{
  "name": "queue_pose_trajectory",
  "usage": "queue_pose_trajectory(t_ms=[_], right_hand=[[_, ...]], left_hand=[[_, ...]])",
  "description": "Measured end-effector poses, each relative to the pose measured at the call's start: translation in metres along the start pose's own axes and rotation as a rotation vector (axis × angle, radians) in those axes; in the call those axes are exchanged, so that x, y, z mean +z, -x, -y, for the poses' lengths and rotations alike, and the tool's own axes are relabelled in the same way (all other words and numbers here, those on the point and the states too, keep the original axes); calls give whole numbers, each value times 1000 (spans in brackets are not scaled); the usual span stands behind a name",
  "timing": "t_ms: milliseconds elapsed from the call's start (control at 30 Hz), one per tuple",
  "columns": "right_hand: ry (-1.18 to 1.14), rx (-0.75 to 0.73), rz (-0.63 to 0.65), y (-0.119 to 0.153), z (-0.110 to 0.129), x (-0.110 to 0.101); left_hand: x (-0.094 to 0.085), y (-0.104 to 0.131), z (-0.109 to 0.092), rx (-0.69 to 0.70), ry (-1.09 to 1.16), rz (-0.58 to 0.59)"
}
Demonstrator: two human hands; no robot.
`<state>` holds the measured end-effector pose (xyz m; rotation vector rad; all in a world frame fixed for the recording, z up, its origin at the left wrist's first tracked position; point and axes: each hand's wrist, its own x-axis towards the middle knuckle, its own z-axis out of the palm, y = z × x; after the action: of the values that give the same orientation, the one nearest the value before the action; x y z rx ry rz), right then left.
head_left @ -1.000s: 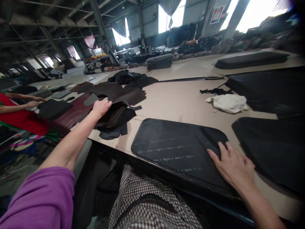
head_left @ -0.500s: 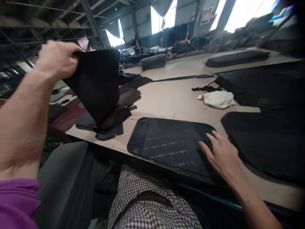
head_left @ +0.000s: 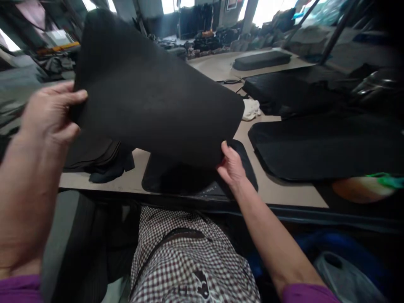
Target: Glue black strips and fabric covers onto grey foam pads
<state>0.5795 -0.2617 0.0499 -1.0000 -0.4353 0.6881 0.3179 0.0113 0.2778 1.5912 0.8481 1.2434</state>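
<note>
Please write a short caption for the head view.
Both hands, left and right, hold a black sheet above the table.

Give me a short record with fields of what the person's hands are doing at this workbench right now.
Left hand: left hand grips the upper left edge of a large black flexible sheet, held up in the air.
Right hand: right hand pinches the same sheet's lower right corner.
Under the sheet: a flat black rounded panel lies on the tan table top.
Left of it: a pile of dark cut pieces.
Right of it: a bigger black panel.
Behind: a crumpled white cloth.
</note>
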Motion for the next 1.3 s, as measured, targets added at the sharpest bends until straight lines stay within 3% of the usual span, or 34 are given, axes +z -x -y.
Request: queue_pose_trajectory(t_ms=[100, 233, 300, 400, 500, 633, 1100, 1233, 1300], right_hand=[[230, -131, -122, 5, 19, -36], [517, -151, -196, 12, 26, -85], [611, -123, -203, 13, 23, -102], [823, -80, -219, 14, 18, -117], [1103, -102, -248, 15, 16, -121], [1414, -136, -277, 18, 14, -118], [1575, -87, -272, 21, 8, -114], [1815, -174, -234, 30, 18, -103], [1896, -282, -167, 26, 25, -95]], left_hand=[[14, 36, 73, -163, 82, 194], [24, 80, 164, -358, 123, 154], [27, 98, 196, -436, 83, 157], [24, 112, 225, -454, -62, 194], [15, 112, 234, -319, -395, 297], [4, 107, 233, -84, -848, 407], [3, 108, 231, -64, -1013, 466], [7, 106, 213, 87, -1266, 540], [19, 98, 203, 206, -1292, 558]])
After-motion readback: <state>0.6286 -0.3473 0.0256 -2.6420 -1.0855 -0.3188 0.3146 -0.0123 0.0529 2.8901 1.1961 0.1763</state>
